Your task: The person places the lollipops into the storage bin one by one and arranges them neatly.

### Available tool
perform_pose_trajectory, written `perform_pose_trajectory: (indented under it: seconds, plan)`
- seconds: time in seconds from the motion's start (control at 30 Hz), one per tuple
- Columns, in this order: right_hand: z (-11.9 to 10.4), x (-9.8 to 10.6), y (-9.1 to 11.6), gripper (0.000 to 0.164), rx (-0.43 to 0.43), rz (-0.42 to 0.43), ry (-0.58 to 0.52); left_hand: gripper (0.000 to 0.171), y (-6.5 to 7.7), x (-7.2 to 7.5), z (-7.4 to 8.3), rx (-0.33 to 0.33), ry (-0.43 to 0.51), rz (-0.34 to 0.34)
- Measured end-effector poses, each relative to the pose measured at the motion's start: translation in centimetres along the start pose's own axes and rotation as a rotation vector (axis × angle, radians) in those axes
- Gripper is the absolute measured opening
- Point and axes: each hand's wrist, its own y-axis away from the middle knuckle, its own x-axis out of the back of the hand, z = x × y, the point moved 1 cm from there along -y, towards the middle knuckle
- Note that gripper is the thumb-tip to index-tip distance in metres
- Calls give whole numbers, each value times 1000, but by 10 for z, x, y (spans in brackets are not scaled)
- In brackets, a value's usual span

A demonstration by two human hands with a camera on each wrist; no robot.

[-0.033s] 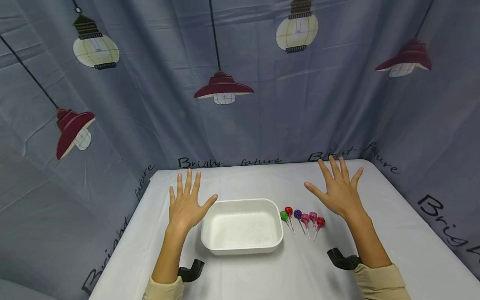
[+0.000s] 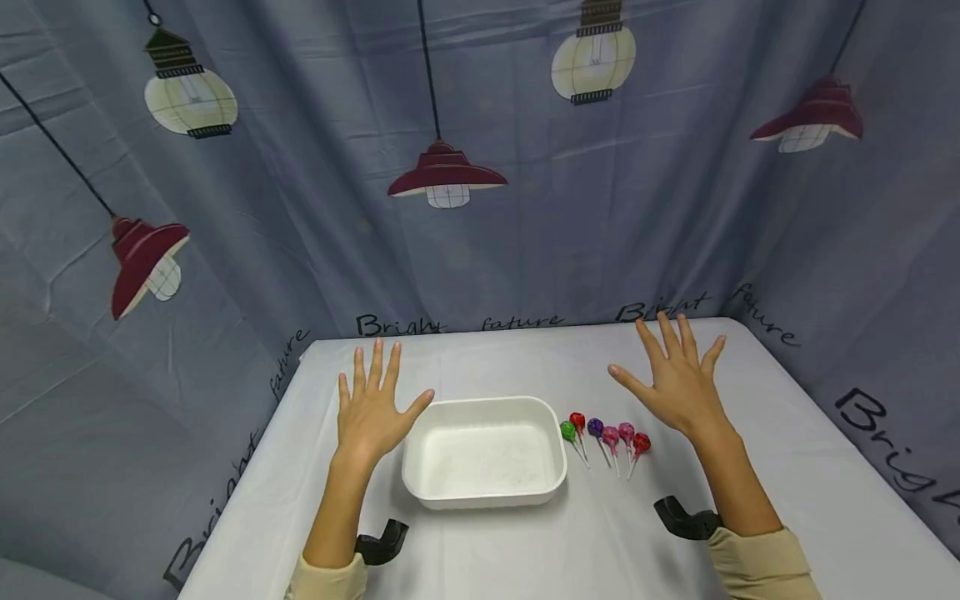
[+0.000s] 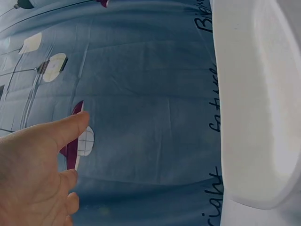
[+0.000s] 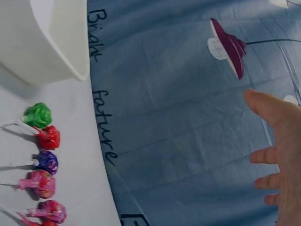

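Observation:
My left hand (image 2: 369, 423) is held up over the left side of the table, fingers spread and holding nothing. Its thumb tip overlaps the upper left corner of a white rectangular tray (image 2: 486, 497) in the head view. On the right, my right hand (image 2: 684, 392) is raised too, its fingers splayed and nothing in them. Between that hand and the tray lie several wrapped lollipops: a green one (image 2: 567, 431), a red one (image 2: 577, 421), a purple one (image 2: 595, 428), pink ones (image 2: 611, 437) and another red one (image 2: 641, 443). Their sticks point toward the front.
A white cloth covers the table (image 2: 480, 367). Behind and beside it hangs a blue-grey curtain (image 2: 525, 250) printed with lamps and lettering. Each wrist carries a black camera mount, one on the left (image 2: 382, 543) and one on the right (image 2: 686, 518).

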Motion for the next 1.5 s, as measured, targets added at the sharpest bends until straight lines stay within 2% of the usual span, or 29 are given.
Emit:
perform_pose_trajectory:
  seconds: [0.1, 0.13, 0.27, 0.33, 0.4, 0.5, 0.63, 0.67, 0.77, 0.9, 1.0, 1.1, 1.2, 1.3, 1.4, 1.5]
  plan:
    - [2, -3, 2, 77, 16, 24, -12, 85, 1, -3, -2, 6, 19, 32]
    - [2, -4, 3, 72, 26, 44, -24, 82, 1, -4, -4, 8, 34, 66]
    - [5, -5, 6, 47, 64, 148, -89, 66, 3, -4, -7, 4, 145, 267]
    - [6, -4, 8, 37, 59, 197, -138, 57, 4, -5, -10, -8, 219, 371]
    - [7, -4, 10, 30, 35, 245, -188, 51, 5, -7, -12, -16, 301, 441]
    - [11, -7, 15, 25, -22, 317, -250, 47, 5, -16, -16, -17, 435, 488]
    - [21, -15, 21, 23, -117, 397, -357, 44, 5, -35, -22, 17, 616, 514]
    - [27, -21, 23, 23, -143, 414, -394, 44, 6, -40, -24, 27, 660, 515]
    - [60, -54, 31, 25, -219, 453, -591, 43, 8, -58, -29, 68, 801, 493]
    - [114, -113, 45, 29, -330, 457, -684, 44, 14, -79, -35, 137, 1033, 383]
    - [126, -133, 58, 32, -423, 397, -662, 45, 20, -88, -36, 181, 1193, 285]
    - [112, -127, 67, 36, -498, 330, -756, 46, 27, -92, -34, 191, 1284, 216]
    - [90, -111, 73, 39, -538, 272, -798, 46, 31, -101, -34, 186, 1310, 165]
    - [74, -99, 77, 42, -562, 200, -834, 46, 31, -117, -38, 177, 1297, 121]
    - [71, -98, 81, 46, -576, 127, -842, 44, 31, -131, -42, 184, 1288, 94]
    - [74, -104, 84, 52, -552, 61, -828, 44, 31, -138, -43, 198, 1307, 78]
